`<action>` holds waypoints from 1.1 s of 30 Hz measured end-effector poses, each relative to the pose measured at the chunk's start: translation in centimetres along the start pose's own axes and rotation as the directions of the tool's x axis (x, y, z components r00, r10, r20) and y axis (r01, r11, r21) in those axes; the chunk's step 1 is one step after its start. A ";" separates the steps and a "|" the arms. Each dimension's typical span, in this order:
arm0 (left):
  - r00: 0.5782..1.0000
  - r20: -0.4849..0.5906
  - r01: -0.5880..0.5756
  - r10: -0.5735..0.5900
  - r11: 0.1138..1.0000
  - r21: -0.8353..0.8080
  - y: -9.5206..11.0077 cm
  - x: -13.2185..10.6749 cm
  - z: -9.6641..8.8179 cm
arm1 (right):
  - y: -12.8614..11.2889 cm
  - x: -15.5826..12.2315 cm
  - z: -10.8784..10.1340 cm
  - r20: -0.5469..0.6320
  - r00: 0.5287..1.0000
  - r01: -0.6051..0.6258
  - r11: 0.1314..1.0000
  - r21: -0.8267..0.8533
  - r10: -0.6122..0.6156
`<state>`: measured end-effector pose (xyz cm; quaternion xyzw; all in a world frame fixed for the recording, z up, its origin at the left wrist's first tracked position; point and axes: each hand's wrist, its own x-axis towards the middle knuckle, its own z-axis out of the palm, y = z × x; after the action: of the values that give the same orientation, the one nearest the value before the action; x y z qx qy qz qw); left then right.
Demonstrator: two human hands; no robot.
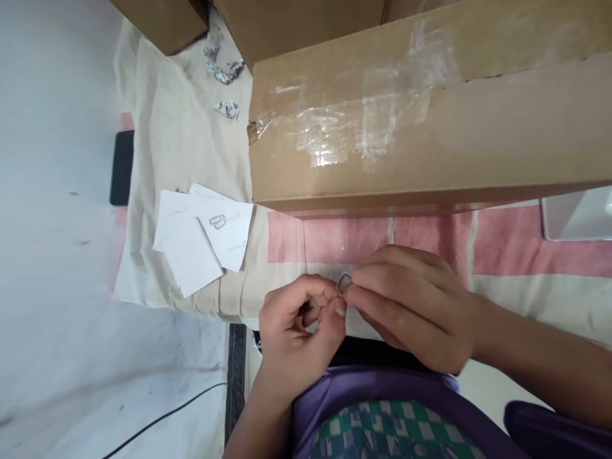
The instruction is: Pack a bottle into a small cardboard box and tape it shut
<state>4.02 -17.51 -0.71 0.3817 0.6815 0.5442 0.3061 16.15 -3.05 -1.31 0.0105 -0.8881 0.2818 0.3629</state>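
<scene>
Between my two hands, over the edge of the cloth-covered surface, is a small rounded-rectangular metal link point(345, 282). My left hand point(303, 335) pinches its near end between thumb and index finger. My right hand point(414, 303) closes on its other side, with the fingers hiding part of it. To the left, a pair of similar links point(217, 221) lies on white paper cards point(191, 255) that overlap one another. Farther back on the cream cloth are several silvery clumps point(224, 72), too small to make out clearly.
A large taped cardboard box point(382, 127) stands just beyond my hands, with more boxes point(306, 25) behind it. At the left edge of the cloth point(191, 140) lies a black phone-like object point(122, 167). A pale flat object point(578, 215) is at the right.
</scene>
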 end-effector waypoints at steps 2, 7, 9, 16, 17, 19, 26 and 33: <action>1.000 -0.022 -0.002 0.002 1.000 0.010 -0.1 -0.1 0.2 | -0.2 -0.4 0.4 -0.030 0.999 -0.035 0.999 0.002 0.035; 0.998 -0.059 -0.006 0.008 0.999 0.036 -0.1 0.0 0.7 | -0.9 -1.1 0.9 -0.026 0.978 -0.204 0.971 0.123 0.208; 0.998 -0.068 -0.003 0.006 0.999 0.041 -0.1 0.0 0.8 | -1.1 -1.1 0.9 -0.022 0.962 -0.266 0.947 0.179 0.274; 0.998 -0.059 -0.024 0.027 0.998 0.050 -0.1 -0.2 0.7 | -1.2 -1.0 0.9 -0.013 0.935 -0.336 0.895 0.293 0.355; 0.998 -0.057 -0.032 0.035 0.998 0.054 -0.1 -0.2 0.7 | -1.2 -1.0 0.9 -0.008 0.931 -0.344 0.885 0.313 0.365; 0.997 -0.052 -0.052 0.055 0.997 0.062 -0.2 -0.2 0.6 | -1.3 -0.9 0.9 -0.001 0.922 -0.361 0.862 0.355 0.386; 0.995 -0.072 -0.067 0.075 0.993 0.097 -0.7 -0.2 0.7 | -1.3 -0.6 1.3 0.021 0.886 -0.415 0.772 0.481 0.463; 0.982 0.008 -0.184 0.189 0.941 0.283 -0.4 0.2 0.0 | -0.1 -0.2 0.5 0.100 0.889 -0.437 0.765 0.472 0.446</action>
<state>3.83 -17.37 -1.09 0.4790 0.7159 0.4715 0.1888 15.97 -3.46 -1.64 -0.1112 -0.7634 0.5713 0.2801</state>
